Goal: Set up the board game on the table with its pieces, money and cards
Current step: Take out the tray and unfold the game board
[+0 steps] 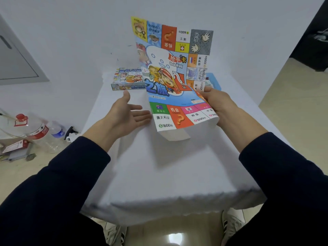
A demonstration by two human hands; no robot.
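The colourful paper game board [170, 75], partly folded, stands almost upright above the white table [159, 171]. My right hand [218, 103] grips its right edge. My left hand [124, 114] is spread palm up just left of the board's lower corner, and I cannot tell whether its fingertips touch the paper. The game box lid [128, 79] lies at the table's far left. Behind the board, a blue box tray [213, 81] with paper money peeks out at the far right.
The table stands against a white wall. On the floor to the left are a large clear jug with a red cap [26, 126], a small water bottle [56, 131] and other clutter. My shoes [230, 226] show below the table's near edge.
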